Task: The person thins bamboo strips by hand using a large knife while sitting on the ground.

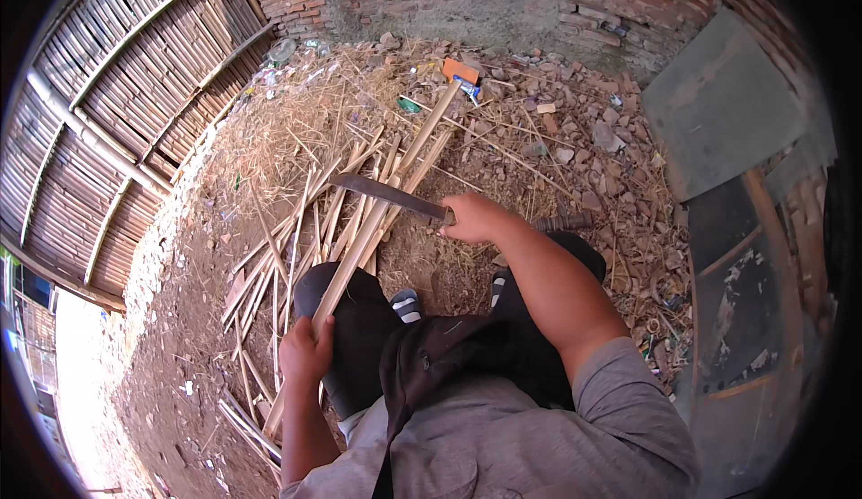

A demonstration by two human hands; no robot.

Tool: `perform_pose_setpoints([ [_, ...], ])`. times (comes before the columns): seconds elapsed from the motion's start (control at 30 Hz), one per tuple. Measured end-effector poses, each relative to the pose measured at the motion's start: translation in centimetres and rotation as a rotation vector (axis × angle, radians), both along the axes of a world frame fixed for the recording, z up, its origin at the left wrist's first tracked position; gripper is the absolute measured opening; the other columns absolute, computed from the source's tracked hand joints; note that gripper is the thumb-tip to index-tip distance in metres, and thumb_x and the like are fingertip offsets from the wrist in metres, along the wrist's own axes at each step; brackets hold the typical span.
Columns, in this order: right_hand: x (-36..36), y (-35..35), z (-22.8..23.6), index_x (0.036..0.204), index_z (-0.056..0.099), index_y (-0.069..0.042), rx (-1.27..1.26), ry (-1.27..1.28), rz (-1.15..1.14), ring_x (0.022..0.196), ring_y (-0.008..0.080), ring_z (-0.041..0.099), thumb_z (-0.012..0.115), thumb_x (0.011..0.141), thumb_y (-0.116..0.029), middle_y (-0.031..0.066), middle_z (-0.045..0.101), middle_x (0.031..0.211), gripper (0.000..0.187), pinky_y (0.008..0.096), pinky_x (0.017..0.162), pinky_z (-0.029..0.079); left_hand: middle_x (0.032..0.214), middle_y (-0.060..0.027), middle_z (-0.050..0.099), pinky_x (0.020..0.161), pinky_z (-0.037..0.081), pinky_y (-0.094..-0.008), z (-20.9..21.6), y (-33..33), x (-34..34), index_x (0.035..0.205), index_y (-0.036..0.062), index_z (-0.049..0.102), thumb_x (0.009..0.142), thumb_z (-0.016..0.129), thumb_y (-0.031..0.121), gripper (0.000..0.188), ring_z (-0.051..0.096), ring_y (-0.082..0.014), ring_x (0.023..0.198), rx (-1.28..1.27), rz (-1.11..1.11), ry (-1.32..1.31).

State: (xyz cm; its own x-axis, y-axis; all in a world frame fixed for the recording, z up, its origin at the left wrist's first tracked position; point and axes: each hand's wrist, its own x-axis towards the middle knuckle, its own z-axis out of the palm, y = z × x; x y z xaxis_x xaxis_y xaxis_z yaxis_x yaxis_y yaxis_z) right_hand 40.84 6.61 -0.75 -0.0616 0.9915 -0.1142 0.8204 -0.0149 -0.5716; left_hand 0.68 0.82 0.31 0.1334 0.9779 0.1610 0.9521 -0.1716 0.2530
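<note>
My left hand (pixel 307 351) is closed around a long split bamboo strip (pixel 357 253) near its lower end, beside my left knee. The strip slants away from me toward the far rubble. My right hand (pixel 476 218) grips the handle of a machete (pixel 404 199), its dark blade pointing left. The blade lies across the strip in the picture; whether it touches or hovers just above, I cannot tell. Beneath and left of the strip, several thin bamboo slats (pixel 285 231) lie in a loose pile on the ground.
A bamboo fence (pixel 162 77) stands at the left, a brick wall (pixel 503 5) at the back. Broken brick and stones (pixel 606 140) cover the ground to the right, near leaning grey panels (pixel 723 104). An orange brick (pixel 461 71) lies far ahead.
</note>
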Motion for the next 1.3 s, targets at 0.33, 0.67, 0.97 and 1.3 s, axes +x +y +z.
perform_pose_setpoints([
  [0.33,-0.2,0.1,-0.3,0.113,0.067,-0.006,0.010,-0.015,0.003,0.096,0.0373,0.068,0.078,0.082,-0.034,0.0193,0.071,0.098,0.043,0.0468,0.083,0.054,0.066,-0.0216,0.060,0.059,0.046,-0.0550,-0.2,0.1,-0.1,0.072,0.0042,0.052,0.094,0.064,0.050,0.053,0.062,-0.0454,0.065,0.005,-0.012,-0.012],
  [0.67,-0.2,0.2,-0.4,0.110,0.067,-0.005,0.003,-0.025,0.011,0.098,0.0375,0.068,0.079,0.082,-0.034,0.0194,0.070,0.098,0.042,0.0474,0.084,0.053,0.062,-0.0210,0.058,0.057,0.045,-0.0545,-0.1,0.0,0.1,0.070,0.0043,0.051,0.094,0.064,0.051,0.054,0.061,-0.0450,0.062,0.038,-0.020,-0.014],
  [0.97,-0.2,0.2,-0.4,0.108,0.067,-0.005,-0.008,-0.023,0.000,0.099,0.0377,0.068,0.079,0.081,-0.033,0.0195,0.070,0.100,0.041,0.0476,0.084,0.053,0.061,-0.0208,0.057,0.056,0.045,-0.0541,-0.2,0.1,0.1,0.069,0.0045,0.050,0.094,0.064,0.052,0.055,0.061,-0.0445,0.061,0.053,-0.022,-0.019],
  [1.3,0.1,0.5,-1.4,0.108,0.067,-0.005,0.038,-0.033,0.021,0.093,0.0374,0.069,0.078,0.082,-0.033,0.0197,0.070,0.094,0.039,0.0469,0.080,0.053,0.060,-0.0205,0.056,0.055,0.044,-0.0535,0.0,0.2,0.4,0.068,0.0041,0.049,0.094,0.065,0.051,0.056,0.060,-0.0444,0.059,0.031,-0.004,-0.015],
])
